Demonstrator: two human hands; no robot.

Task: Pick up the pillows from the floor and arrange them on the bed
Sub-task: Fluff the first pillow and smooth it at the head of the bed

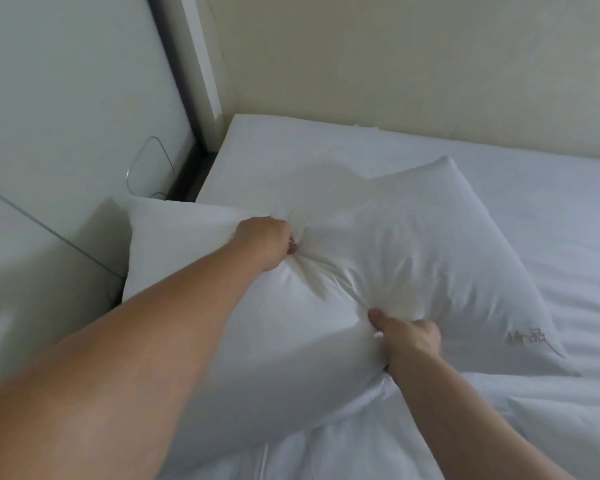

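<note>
A: Pillow (274, 341) on the bed (551, 220), near the headboard (66, 116), lying slantwise with one corner over the bed's left edge.

B: Left hand (265, 242)?

A: Closed into a fist on the pillow's upper part, fingers curled tight round a bunch of the cover. Creases fanning out from the grip.

B: Right hand (411, 337)?

A: Also closed, pinching a fold of the cover lower down, thumb on top, fingers tucked under the cloth and mostly hidden.

B: Same pillow for both?

A: Cannot tell for sure. Second white bulge (430, 244) just to the right, touching the first, with pale embroidered lettering (527, 337) near its lower corner. Possibly a separate pillow, possibly one pillow creased in the middle; seam between them lost in the folds.

B: Anything else on the bed?

A: White sheet, smooth towards the wall (395, 64), and a rumpled duvet (551, 427) at the near side, under the pillow's lower edge. Thin cable (149, 168) looping against the headboard, left of the mattress.
</note>
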